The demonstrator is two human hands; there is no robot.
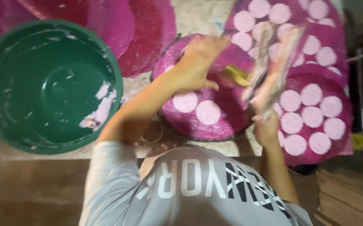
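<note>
Looking straight down over a grey printed shirt (190,188), and both arms are out over a spread of magenta woven trays. The left hand (198,62) sits flat, fingers spread loose and gripping nothing, palm down on the round tray (215,125) directly ahead. Two pale pink discs of dough (196,106) lie on that tray just below the hand, side by side and not touching; whether more sit under the palm is hidden. A yellow bit (236,75) shows just beside the fingertips, too blurred to name.

Over to the right hand (267,127): it is clenched around the lower end of a long, pale, smeared tool (273,67), blurred with motion, that rises up and away from the fist. That tool crosses in front of the upper right tray (334,23) and blocks some of its discs.

Lower right, another round tray (344,109) is packed with pink discs in close rows, right beside the fist. On the left, well apart from both hands, sits a big green basin (6,83), its inner wall streaked with white, with a smear of pinkish paste (102,109) low on its right side. More magenta trays (139,29) overlap at the top, between the basin and the working tray. Stacked brown boards (348,192) fill the bottom right corner.
</note>
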